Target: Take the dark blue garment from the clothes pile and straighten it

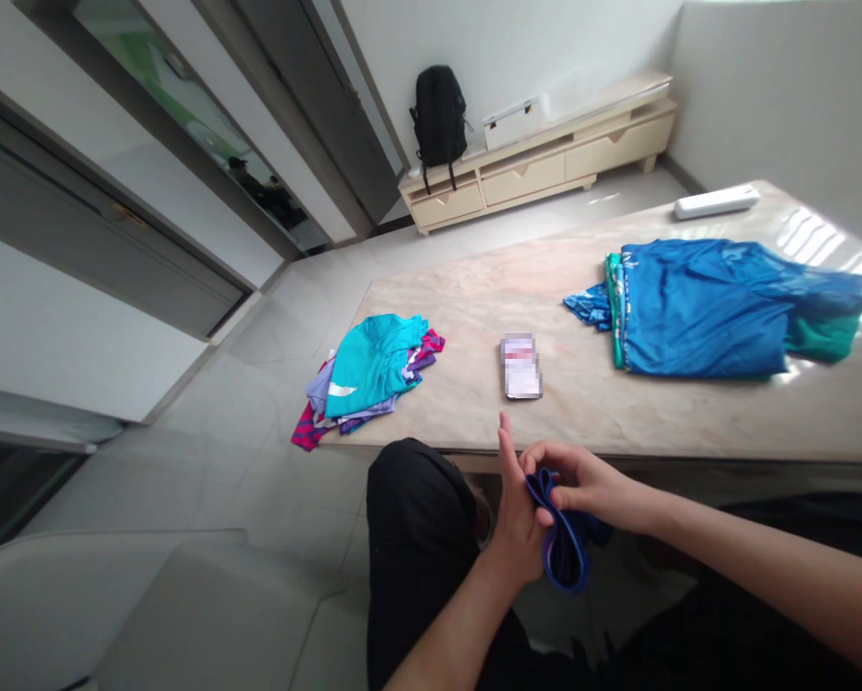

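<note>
Above my lap, my right hand (579, 477) pinches a folded strip of dark blue cloth (573, 566) between thumb and fingers. Its layers bend into loops seen edge-on, the lower one hanging below my hands. Against the left side of this cloth rests my left hand (518, 518), its fingers stretched out straight and its thumb touching the cloth. Some of the cloth is hidden behind my right hand.
On the marble-patterned table (474, 288) lie a pile of turquoise and purple clothes (377, 360), a blurred-out phone-shaped object (521, 367), folded blue garments (705, 307) and a white oblong device (717, 202). A backpack (440, 115) stands on the low cabinet (524, 179). A pale chair (207, 614) is at lower left.
</note>
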The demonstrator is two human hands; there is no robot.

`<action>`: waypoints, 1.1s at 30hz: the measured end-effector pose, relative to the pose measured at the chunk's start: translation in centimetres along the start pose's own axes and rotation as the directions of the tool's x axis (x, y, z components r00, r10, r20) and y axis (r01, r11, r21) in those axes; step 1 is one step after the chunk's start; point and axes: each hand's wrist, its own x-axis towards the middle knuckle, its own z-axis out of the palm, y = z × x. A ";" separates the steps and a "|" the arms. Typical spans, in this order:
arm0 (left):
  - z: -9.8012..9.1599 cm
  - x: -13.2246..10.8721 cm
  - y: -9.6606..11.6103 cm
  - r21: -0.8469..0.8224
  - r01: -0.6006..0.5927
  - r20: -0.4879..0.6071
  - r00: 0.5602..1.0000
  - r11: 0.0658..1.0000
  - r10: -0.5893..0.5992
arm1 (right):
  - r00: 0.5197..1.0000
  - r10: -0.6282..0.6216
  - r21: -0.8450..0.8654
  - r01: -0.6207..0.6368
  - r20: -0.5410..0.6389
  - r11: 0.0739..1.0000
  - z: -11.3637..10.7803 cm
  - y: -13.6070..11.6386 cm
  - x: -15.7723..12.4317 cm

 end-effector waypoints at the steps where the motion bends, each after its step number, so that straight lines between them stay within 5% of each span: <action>1: 0.1 0.0 -0.1 0.023 0.004 -0.005 1.000 1.000 -0.004 | 1.000 0.001 -0.018 -0.001 -0.016 1.000 -0.1 0.3 0.0; 9: 0.7 0.8 -0.4 0.144 -0.024 -0.030 0.999 0.989 0.029 | 0.998 0.054 -0.148 -0.055 -0.011 0.988 -1.5 1.5 0.3; 14: 0.7 1.2 0.3 -0.264 0.161 -0.032 0.984 0.951 -0.175 | 0.991 0.038 -0.226 -0.066 -0.127 0.972 -2.2 1.2 0.4; 17: 0.4 1.0 1.2 -0.452 0.164 -0.090 0.969 0.877 -0.228 | 0.963 -0.015 -0.302 -0.069 -0.268 0.951 -2.4 0.8 0.4; 21: -0.1 0.0 1.4 -0.189 0.165 -0.186 0.962 0.968 -0.200 | 0.896 -0.068 -0.396 -0.124 -0.439 0.910 -2.4 0.1 0.2; 25: -0.3 0.0 0.3 0.064 0.268 -0.335 0.913 0.961 -0.232 | 0.902 -0.080 -0.390 -0.103 -0.424 0.915 -2.3 -0.4 0.2; 33: -1.7 1.3 0.0 0.112 0.267 -0.408 0.891 0.957 -0.201 | 0.917 0.095 -0.125 -0.155 -0.388 0.980 -3.0 -1.6 0.5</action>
